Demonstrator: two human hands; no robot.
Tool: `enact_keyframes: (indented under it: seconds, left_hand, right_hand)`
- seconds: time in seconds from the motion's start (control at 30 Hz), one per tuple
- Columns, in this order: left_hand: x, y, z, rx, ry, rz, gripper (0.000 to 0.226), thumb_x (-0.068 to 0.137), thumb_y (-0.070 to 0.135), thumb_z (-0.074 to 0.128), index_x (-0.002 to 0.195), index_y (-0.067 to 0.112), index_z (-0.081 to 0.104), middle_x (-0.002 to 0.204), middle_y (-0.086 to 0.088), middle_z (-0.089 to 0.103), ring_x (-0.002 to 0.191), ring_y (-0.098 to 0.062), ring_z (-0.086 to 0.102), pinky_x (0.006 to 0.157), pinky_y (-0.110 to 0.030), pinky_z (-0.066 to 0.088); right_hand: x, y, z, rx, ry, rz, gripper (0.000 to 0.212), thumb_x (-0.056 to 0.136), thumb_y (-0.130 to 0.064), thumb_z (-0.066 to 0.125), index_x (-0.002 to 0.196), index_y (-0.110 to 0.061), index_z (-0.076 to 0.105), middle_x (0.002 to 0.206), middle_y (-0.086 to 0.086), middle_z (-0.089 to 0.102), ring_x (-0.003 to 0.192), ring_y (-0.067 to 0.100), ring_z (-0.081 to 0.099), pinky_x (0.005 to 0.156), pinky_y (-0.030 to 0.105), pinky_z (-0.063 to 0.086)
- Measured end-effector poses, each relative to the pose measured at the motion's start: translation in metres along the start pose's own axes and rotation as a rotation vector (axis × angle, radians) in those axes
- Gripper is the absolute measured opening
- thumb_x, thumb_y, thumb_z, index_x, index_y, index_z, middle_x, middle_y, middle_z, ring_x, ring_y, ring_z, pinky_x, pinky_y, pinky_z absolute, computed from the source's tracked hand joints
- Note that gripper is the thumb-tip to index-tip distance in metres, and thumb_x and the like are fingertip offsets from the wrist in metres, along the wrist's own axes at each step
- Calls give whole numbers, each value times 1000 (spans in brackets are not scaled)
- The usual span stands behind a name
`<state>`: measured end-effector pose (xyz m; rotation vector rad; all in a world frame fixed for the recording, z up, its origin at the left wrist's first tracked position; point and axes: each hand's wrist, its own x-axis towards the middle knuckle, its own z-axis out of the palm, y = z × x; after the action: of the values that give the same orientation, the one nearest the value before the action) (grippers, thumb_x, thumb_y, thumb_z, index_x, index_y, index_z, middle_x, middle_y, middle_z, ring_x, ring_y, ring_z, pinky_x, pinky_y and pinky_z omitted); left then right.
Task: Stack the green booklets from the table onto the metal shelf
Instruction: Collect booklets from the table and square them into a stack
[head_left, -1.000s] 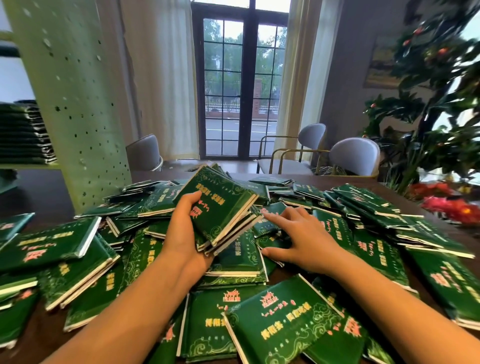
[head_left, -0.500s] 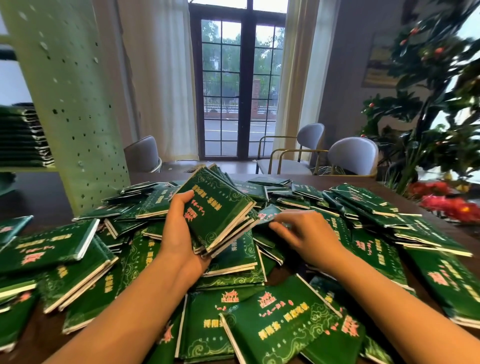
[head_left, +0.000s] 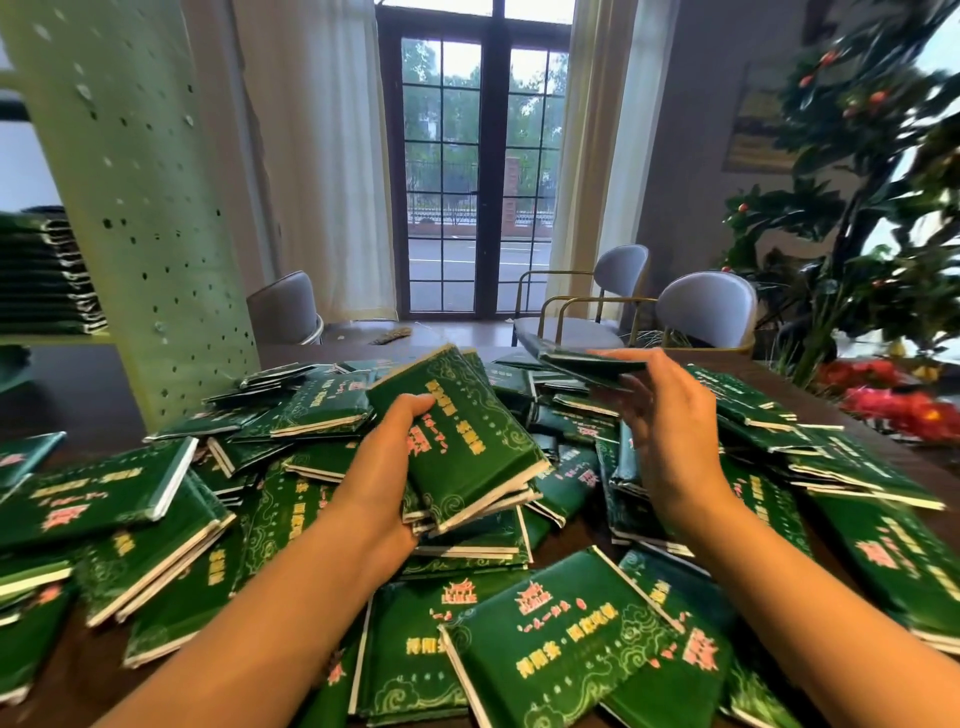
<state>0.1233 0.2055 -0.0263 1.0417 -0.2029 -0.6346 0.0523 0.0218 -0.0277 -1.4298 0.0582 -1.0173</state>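
Head-camera view down onto a table heaped with green booklets. Nearest the viewer, a loose booklet (head_left: 566, 639) lies cover up with gold and pink lettering, and two bare forearms reach over it into the pile.

The left hand (head_left: 384, 483) grips a small stack of booklets (head_left: 462, 447), thumb across the top cover and fingers curled beneath. The stack sits raised just above the heap and tilted up at its far end. Its long axis runs away from the viewer, leaning slightly left, and the white page edges face near and right. This hand and stack sit much as they did half a second ago.

The right hand (head_left: 670, 431) has changed. Half a second ago it was low, fingers digging into the pile; now it is lifted clear, pinching a single booklet (head_left: 587, 364) at its right end between fingers and thumb. That booklet is seen almost edge-on, roughly level, long axis running left to right, free end pointing left toward the held stack and close to its far corner.

Around both hands, scattered booklets (head_left: 135, 488) cover the dark table (head_left: 67, 395). At far left a metal shelf (head_left: 140, 208) with a pale green perforated side panel holds a neat shelf stack (head_left: 47, 280) of booklets. Beyond stand grey chairs (head_left: 706, 312), a glazed door (head_left: 475, 171) and a leafy plant (head_left: 857, 208)
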Motion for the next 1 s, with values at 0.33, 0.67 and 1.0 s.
enact_keyframes:
  seconds: [0.33,0.67,1.0]
  left_hand:
    - [1,-4,2,21,-71,-98,60,81,60,54,115,12,68,100,-19,73,86,-34,72,82,-49,56]
    - [4,-5,0,70,20,-13,35,88,24,59,115,3,65,97,-20,72,71,-27,71,63,-41,60]
    - [5,-5,-3,40,30,68,22,92,27,54,94,11,68,76,-9,74,61,-21,71,58,-40,58]
  right_hand:
    - [-21,-5,14,-167,-416,-202,27,90,-23,47,84,-13,71,96,-1,72,97,13,66,84,19,48]
    - [-20,-14,14,-261,-646,-56,30,86,-20,53,115,-24,60,110,-10,65,90,7,62,81,15,46]
    - [1,-17,-15,-781,-1323,429,34,75,-31,76,104,-25,60,102,-2,63,94,19,60,85,32,50]
